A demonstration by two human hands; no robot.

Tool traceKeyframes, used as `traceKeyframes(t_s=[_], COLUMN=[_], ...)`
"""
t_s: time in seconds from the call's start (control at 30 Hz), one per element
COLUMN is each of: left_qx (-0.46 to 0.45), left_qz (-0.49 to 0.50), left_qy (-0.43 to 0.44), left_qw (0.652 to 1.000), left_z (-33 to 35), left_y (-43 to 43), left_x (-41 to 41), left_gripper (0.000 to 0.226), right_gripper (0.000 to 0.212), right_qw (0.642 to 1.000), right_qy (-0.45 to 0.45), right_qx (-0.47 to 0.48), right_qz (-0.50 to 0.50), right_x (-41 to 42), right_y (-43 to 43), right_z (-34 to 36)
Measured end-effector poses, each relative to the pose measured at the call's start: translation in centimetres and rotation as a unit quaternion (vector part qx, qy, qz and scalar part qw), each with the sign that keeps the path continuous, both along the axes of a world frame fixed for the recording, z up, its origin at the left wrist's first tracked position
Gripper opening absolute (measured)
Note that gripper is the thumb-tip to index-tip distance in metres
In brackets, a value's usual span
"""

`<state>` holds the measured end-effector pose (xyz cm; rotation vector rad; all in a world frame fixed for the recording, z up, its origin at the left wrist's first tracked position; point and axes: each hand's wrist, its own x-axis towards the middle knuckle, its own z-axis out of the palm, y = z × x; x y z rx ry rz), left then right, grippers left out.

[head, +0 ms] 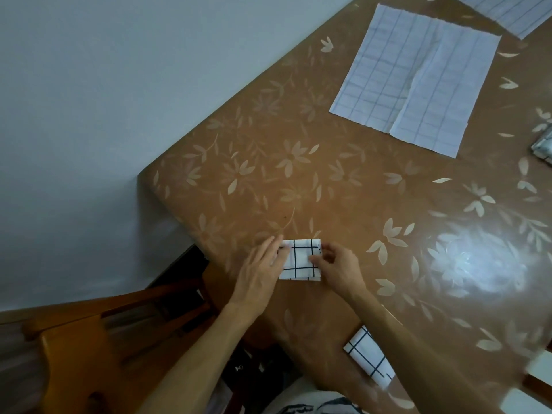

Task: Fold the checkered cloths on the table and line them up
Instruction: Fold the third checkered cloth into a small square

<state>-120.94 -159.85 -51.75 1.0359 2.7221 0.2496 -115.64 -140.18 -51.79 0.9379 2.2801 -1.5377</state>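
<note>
Checkered cloth point(300, 259) sits folded on floral table point(328, 180) (grey wall point(104, 100) beside)

I'm at home, at what is probably the dining table point(298, 180). It wears a glossy brown cover printed with pale flowers and leaves, and stands right beside a plain, pale painted wall point(119, 85). A varnished wooden chair point(68, 348) sits at the table's end. Household linen, thin checkered cloths point(418, 79), lies spread flat on the cover.
</note>
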Motion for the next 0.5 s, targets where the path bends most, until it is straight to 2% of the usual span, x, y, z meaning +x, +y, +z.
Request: traceKeyframes(t_s=[0.07,0.1,0.17,0.23,0.37,0.5], left_qx=[-0.03,-0.042,-0.052,-0.069,-0.097,-0.111], left_qz=[-0.03,-0.032,-0.031,-0.033,-0.042,-0.035], left_qy=[-0.024,-0.028,-0.024,-0.013,-0.012,-0.027], left_qw=[0.999,0.998,0.998,0.997,0.994,0.993], left_z=[-1.0,-1.3,-1.6,-2.0,-2.2,-1.9], left_y=[0.2,0.2,0.2,-0.1,-0.4,-0.8], left_x=[0.0,0.1,0.4,0.6,0.8,0.5], left_gripper=[0.09,0.093,0.091,0.088,0.076,0.063], right_gripper=[0.031,0.033,0.039,0.047,0.058,0.057], right_qw=[0.999,0.993,0.961,0.922,0.873,0.868], right_qy=[0.017,0.036,0.098,0.143,0.152,0.102], right_qx=[0.046,0.103,0.251,0.342,0.363,0.356], right_qz=[0.023,0.04,0.07,0.114,0.288,0.329], right_x=[0.2,0.5,1.0,1.0,1.0,1.2], right_y=[-0.4,-0.6,-1.4,-2.3,-4.6,-4.4], right_z=[0.2,0.3,0.3,-0.1,-2.6,-4.4])
